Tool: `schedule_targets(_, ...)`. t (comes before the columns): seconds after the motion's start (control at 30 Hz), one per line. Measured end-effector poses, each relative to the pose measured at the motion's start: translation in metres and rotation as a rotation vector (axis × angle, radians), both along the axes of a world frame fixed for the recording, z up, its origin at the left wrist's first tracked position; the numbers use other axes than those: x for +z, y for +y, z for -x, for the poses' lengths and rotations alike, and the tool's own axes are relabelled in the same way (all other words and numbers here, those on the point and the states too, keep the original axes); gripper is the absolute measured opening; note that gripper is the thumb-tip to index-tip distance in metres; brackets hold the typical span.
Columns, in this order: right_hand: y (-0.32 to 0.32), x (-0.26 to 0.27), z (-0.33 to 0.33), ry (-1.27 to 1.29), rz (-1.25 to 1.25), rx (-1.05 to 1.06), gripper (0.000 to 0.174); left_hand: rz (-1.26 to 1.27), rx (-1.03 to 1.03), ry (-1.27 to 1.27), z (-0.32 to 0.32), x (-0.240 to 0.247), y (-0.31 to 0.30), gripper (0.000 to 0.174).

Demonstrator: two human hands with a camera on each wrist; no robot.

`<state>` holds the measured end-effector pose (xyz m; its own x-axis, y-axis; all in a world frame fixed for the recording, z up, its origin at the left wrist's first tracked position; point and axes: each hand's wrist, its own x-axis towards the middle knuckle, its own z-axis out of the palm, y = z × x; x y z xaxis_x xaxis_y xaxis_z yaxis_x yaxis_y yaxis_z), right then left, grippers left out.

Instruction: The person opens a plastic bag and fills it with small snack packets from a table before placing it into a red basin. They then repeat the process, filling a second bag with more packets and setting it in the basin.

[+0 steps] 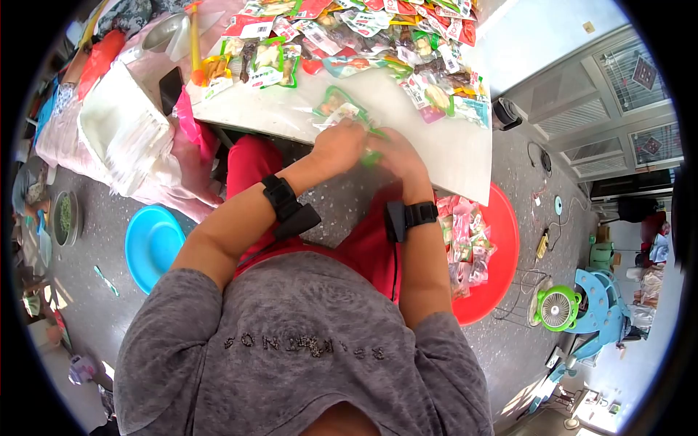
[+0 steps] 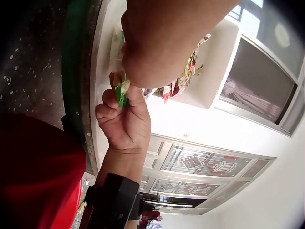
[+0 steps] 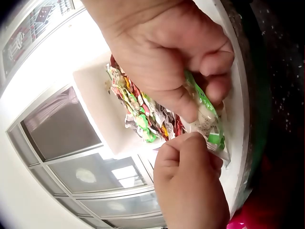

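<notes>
Both hands hold a clear packet with green edges (image 1: 371, 156) at the table's near edge. In the right wrist view, my left hand (image 3: 190, 176) pinches the lower end of the packet (image 3: 207, 117) between thumb and finger. My right hand (image 3: 176, 52) has its fingers curled at the packet's upper part. From the left wrist, my right hand (image 2: 126, 119) grips a green piece of it (image 2: 122, 98), while my left hand (image 2: 157, 43) covers much of the view. The head view blurs my right hand (image 1: 400, 156) beside my left hand (image 1: 340, 145).
Many packets (image 1: 363, 22) are heaped at the back of the white table (image 1: 465, 160). A red tub (image 1: 502, 254) with packets stands on the floor at right, a blue basin (image 1: 149, 243) at left. A phone (image 1: 171, 89) and white cloth (image 1: 120, 123) lie left of the table.
</notes>
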<state>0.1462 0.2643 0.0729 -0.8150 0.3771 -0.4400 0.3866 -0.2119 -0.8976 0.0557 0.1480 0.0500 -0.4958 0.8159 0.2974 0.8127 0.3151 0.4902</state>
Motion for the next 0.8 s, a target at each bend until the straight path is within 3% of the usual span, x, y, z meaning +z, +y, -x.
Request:
schedule_targets(0.13,-0.002,-0.006,0.014,-0.022,-0.068,0.031,0.025,-0.032,-0.006,-0.014,-0.004,0.002,-0.006,0.015)
schedule_targets(0.2,0.014,-0.032,0.016,0.044,-0.025,-0.075,0.028,-0.045,-0.006,-0.017,-0.002,0.01,-0.012,0.016)
schedule_targets(0.37,0.007,-0.019,0.017,0.025,-0.094,-0.117,0.019,-0.032,-0.057,0.044,0.004,-0.001,-0.01,0.022)
schedule_targets(0.43,0.003,-0.03,0.027,0.108,-0.146,-0.187,0.017,-0.085,-0.111,0.147,0.008,-0.013,-0.004,0.025)
schedule_targets(0.57,0.005,-0.067,0.045,0.274,-0.183,-0.387,0.016,-0.071,-0.054,0.122,0.013,-0.022,0.001,0.029)
schedule_targets(0.67,0.004,-0.073,0.051,0.205,-0.188,-0.476,0.016,-0.124,-0.089,0.123,0.017,-0.026,0.001,0.028)
schedule_targets(0.73,0.0,-0.066,0.048,0.223,-0.056,-0.449,0.015,-0.089,-0.103,0.103,0.018,-0.014,-0.001,0.026)
schedule_targets(0.8,-0.002,-0.054,0.041,0.211,-0.023,-0.367,0.014,-0.23,-0.194,0.087,0.029,-0.004,-0.008,0.022)
